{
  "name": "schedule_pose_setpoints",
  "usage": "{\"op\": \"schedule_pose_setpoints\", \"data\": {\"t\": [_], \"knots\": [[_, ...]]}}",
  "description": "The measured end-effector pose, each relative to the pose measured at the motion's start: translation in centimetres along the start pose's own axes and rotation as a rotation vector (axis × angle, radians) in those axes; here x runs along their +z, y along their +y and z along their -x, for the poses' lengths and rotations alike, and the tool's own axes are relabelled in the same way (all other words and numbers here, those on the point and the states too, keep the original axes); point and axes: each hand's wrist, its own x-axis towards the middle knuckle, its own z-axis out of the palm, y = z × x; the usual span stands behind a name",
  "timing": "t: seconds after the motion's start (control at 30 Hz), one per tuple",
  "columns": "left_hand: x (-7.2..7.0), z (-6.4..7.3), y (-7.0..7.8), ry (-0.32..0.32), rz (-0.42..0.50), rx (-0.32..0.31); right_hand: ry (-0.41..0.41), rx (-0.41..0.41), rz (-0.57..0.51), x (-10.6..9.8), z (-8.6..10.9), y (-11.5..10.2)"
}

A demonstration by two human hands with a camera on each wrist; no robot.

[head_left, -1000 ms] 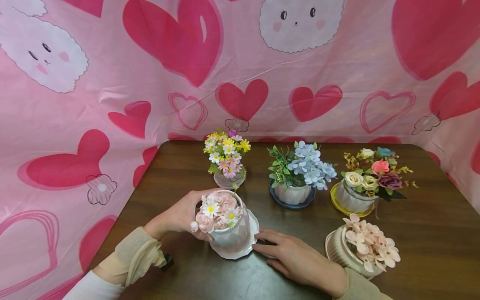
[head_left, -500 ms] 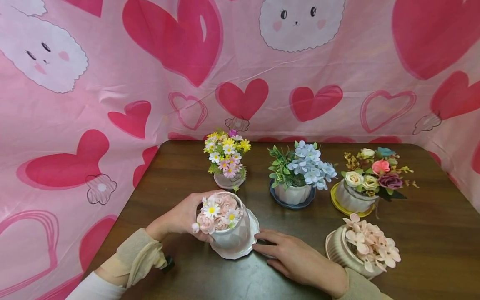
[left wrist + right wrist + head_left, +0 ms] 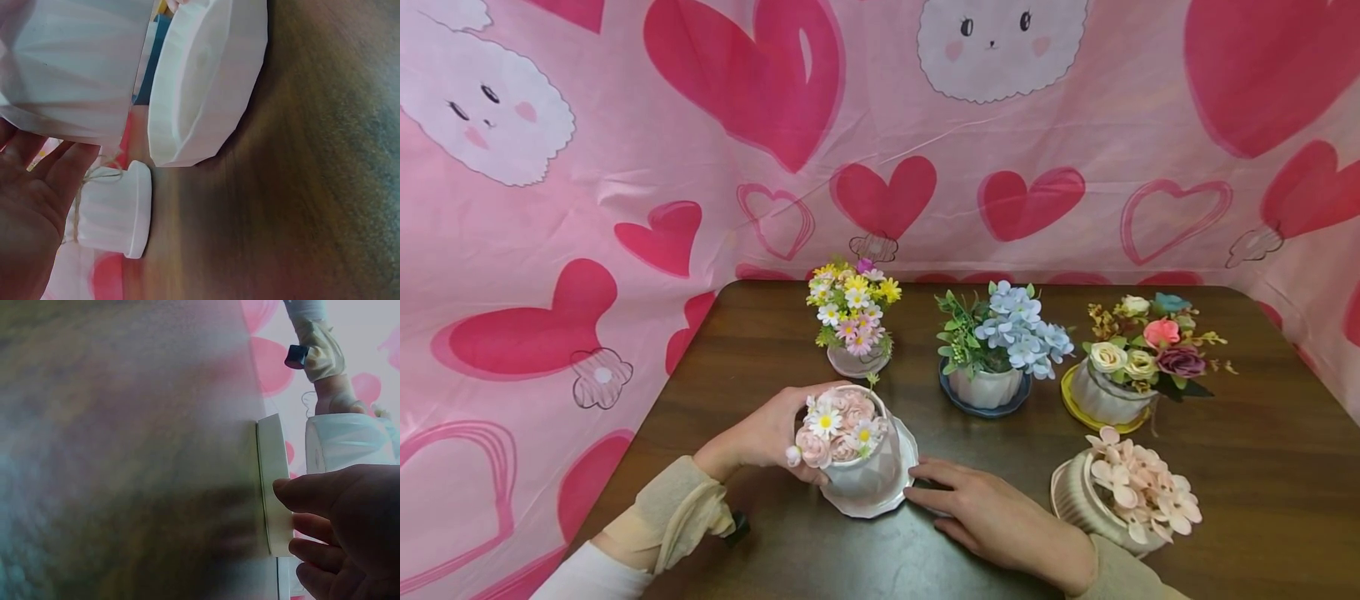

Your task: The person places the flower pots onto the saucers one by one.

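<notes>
My left hand (image 3: 778, 433) grips a white faceted flowerpot (image 3: 857, 479) filled with pale pink roses and white daisies (image 3: 842, 425). In the left wrist view, a gap shows between the pot's base and the white saucer (image 3: 240, 81) on the table. The pot overlaps the saucer (image 3: 891, 492) in the head view. My right hand (image 3: 981, 508) lies low at the saucer's right side, fingers extended and fingertips at its rim. Seen from the right wrist, the fingertips (image 3: 284, 486) meet the saucer's edge, and the pot (image 3: 350, 440) stands off above it.
Behind stand a pot of yellow and pink daisies (image 3: 853, 312), blue flowers on a dark blue saucer (image 3: 981, 408), and mixed roses on a yellow saucer (image 3: 1078, 408). A ribbed pot with peach flowers (image 3: 1090, 508) leans near my right forearm. Heart-patterned cloth (image 3: 880, 100) surrounds the brown table (image 3: 752, 558).
The held flowerpot and my left hand have shifted very slightly to the right. My right hand and the saucer have stayed in place.
</notes>
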Motion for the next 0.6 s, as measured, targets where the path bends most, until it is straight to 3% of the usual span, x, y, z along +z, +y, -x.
{"op": "schedule_pose_setpoints", "data": {"t": [0.6], "knots": [[0.21,-0.16,-0.47,-0.017,0.01,-0.055,0.0,-0.002,0.003,-0.02,0.05,0.0]]}}
